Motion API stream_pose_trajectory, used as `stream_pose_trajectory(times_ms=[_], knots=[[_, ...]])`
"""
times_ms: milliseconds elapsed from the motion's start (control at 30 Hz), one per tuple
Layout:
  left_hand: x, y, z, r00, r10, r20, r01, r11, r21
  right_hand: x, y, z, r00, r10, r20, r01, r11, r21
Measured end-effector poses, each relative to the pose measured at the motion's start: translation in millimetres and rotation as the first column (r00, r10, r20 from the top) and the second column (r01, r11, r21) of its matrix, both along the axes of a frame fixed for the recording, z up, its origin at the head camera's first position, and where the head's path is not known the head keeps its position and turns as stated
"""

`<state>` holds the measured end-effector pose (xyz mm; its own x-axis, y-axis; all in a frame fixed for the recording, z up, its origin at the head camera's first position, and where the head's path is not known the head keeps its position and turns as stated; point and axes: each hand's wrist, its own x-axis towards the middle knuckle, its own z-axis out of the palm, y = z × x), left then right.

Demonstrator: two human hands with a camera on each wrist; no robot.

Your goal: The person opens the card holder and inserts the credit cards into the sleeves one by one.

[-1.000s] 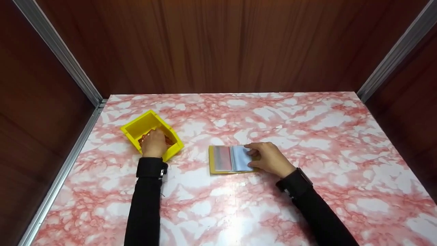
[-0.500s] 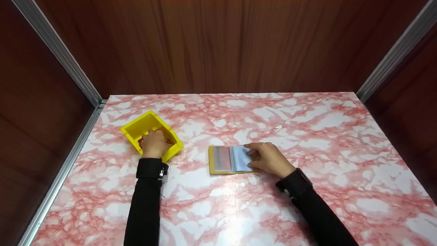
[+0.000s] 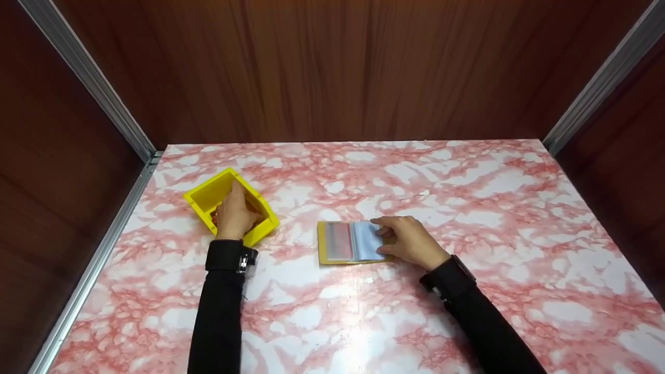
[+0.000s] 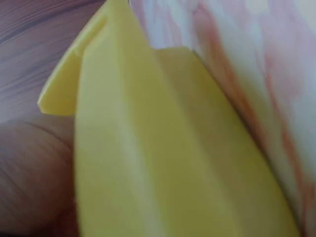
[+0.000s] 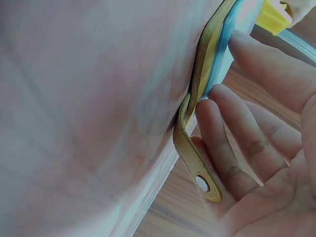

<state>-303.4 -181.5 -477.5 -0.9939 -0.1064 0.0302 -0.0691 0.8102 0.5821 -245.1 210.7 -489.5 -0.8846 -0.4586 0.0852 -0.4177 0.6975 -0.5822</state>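
Observation:
My left hand (image 3: 236,213) reaches down into a yellow bin (image 3: 263,228), among small reddish-brown pieces (image 3: 213,214). Its fingertips are mostly hidden inside, so I cannot tell whether they grip a piece. In the left wrist view the wall of the bin (image 4: 148,148) covers most of that hand. A yellow card holder (image 3: 322,249) lies open on the table, showing clear plastic sleeves (image 3: 368,241). My right hand (image 3: 413,241) holds its right side, thumb and fingers at the sleeves and cover edge. A strap with a snap button (image 5: 200,173) hangs from the card holder in the right wrist view.
The table (image 3: 467,192) has a red and white marbled top. Dark wood-look panels (image 3: 332,72) stand behind it and on both sides, with metal rails (image 3: 98,72) at the corners.
Inside the bin, my left hand has turned and pushed slightly toward the far corner, one finger now reaching farther out. The right hand and the card holder have stayed in place.

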Motion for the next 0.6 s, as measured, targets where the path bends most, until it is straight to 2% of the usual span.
stream_pose_trajectory(times_ms=[67,233,400,500,600], knots=[[0.5,-1.9,2.1,1.0,0.011,-0.015,-0.01,0.999,0.052,-0.2,-0.4,0.2,1.0,0.002,-0.001,-0.002,1.0,0.003],[1.6,-2.5,5.9,0.991,0.096,-0.097,-0.081,0.986,0.143,-0.9,-1.4,0.6,1.0,-0.003,0.001,0.003,1.0,0.015],[3.1,-5.1,10.8,0.979,0.127,-0.161,-0.107,0.986,0.128,-0.5,-1.3,0.8,1.0,0.0,-0.002,0.0,1.0,0.017],[4.0,-8.0,15.4,0.96,0.163,-0.228,-0.135,0.982,0.132,-0.1,-0.9,0.7,1.0,0.003,0.002,-0.003,1.0,0.015],[3.1,-10.1,19.1,0.928,0.212,-0.308,-0.158,0.968,0.193,0.3,-0.7,0.4,1.0,0.003,0.008,-0.003,1.0,0.014]])
